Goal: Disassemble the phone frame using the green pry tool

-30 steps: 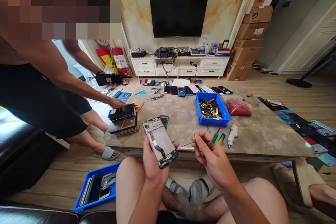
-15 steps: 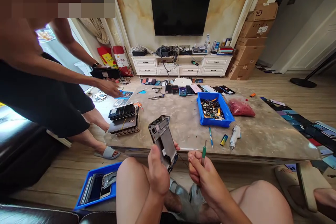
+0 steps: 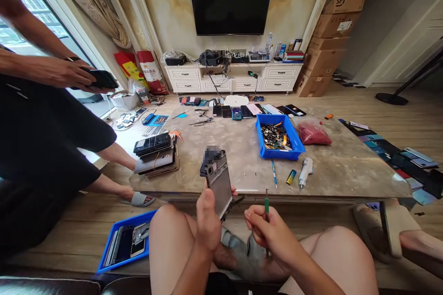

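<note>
My left hand point(image 3: 207, 221) is closed round the lower end of an opened phone frame point(image 3: 218, 183), held upright over my knees at the near edge of the stone table point(image 3: 339, 175). My right hand point(image 3: 270, 230) is closed on a thin green-handled tool point(image 3: 266, 203) that points up, a little right of the phone. Another person stands at the left; their hands point(image 3: 69, 73) hold a dark phone point(image 3: 102, 79) above the floor.
On the table are a stack of phones point(image 3: 155, 153), a blue bin of small parts point(image 3: 278, 137), a red bag point(image 3: 313, 133), an electric screwdriver point(image 3: 305, 171), a blue pen point(image 3: 273, 173) and a row of phones point(image 3: 242, 110). A blue tray point(image 3: 124, 245) sits on the floor at left.
My left hand tilted the phone frame from lying flat to upright. My right hand dropped lower with the green tool. The other person drew their hands back from the table, lifting a phone.
</note>
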The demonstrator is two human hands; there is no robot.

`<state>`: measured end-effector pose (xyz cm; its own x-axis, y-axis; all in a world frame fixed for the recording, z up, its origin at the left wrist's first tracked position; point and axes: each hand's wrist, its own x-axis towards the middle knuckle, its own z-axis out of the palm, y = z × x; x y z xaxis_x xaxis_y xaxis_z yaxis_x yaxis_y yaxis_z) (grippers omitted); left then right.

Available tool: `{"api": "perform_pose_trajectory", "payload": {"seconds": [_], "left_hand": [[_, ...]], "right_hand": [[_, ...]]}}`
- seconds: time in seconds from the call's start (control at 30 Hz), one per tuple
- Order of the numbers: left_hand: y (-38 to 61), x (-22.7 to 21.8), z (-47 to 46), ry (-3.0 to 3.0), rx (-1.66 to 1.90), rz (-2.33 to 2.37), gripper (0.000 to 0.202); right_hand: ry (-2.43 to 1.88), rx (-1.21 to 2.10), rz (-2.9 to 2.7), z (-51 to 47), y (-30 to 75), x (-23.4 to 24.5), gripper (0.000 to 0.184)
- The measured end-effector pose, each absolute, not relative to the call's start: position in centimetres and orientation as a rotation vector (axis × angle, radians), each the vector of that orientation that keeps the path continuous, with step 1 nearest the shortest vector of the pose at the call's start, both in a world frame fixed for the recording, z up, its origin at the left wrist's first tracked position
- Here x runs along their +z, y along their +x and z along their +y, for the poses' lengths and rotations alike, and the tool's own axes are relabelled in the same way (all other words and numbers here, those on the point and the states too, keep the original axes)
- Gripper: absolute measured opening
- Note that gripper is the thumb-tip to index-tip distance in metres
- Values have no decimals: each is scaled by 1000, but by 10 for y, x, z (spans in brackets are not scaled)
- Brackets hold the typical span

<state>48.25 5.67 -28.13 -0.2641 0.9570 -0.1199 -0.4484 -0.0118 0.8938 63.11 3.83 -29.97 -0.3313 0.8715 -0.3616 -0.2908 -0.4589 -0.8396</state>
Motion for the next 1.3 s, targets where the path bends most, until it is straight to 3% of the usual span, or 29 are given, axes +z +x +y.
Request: {"api": "perform_pose_trajectory", "payload": {"seconds": [0.53, 0.97, 1.3], "left_hand": [[501, -283, 75, 382, 1469, 837, 63], [487, -257, 71, 327, 1511, 593, 51], [498, -263, 59, 371, 1479, 703, 60]], "right_hand": [[-950, 1703, -916, 30, 622, -298, 52], [-1013, 1871, -811, 32, 621, -304, 66], [-912, 1540, -638, 38, 601, -290, 63]]}}
